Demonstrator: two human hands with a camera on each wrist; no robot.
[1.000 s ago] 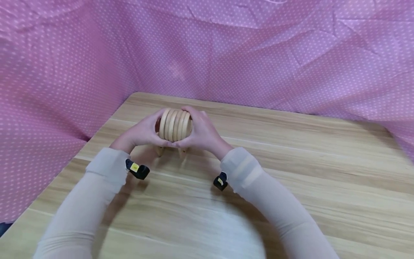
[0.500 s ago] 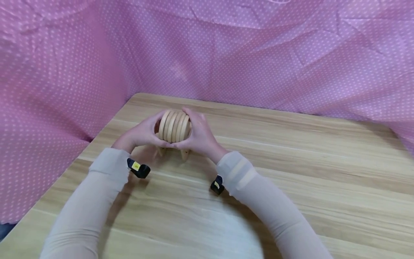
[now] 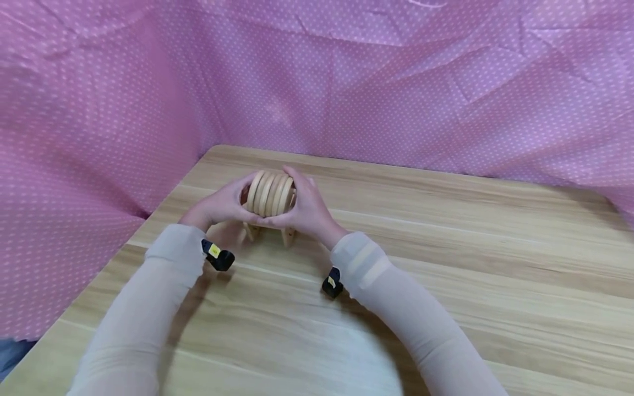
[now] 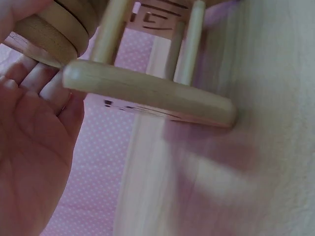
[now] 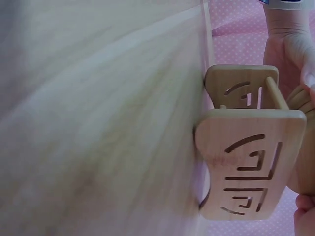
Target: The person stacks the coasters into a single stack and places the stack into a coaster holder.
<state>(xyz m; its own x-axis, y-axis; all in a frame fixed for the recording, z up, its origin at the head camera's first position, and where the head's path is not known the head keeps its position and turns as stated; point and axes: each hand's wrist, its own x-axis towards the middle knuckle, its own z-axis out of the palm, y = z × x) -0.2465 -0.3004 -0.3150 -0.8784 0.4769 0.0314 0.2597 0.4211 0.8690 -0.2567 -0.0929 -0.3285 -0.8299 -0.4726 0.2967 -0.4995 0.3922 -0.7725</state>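
A stack of several round wooden coasters, standing on edge side by side, is held between both hands. My left hand grips its left end and my right hand grips its right end, thumbs along the near side. Right below is a wooden coaster holder with cut-out line patterns in its side panels and round bars between them. Its feet stand on the table. The coasters are at the height of the holder's top; whether they touch its bars I cannot tell.
The wood-grain table spreads to the right and front of the hands. Pink dotted cloth hangs behind the table and along its left edge. A black wrist camera sits on the left sleeve, another black camera on the right.
The head view has shifted a little. Relative to the table, the right hand and the coasters have moved slightly left over the holder; both hands keep their grip.
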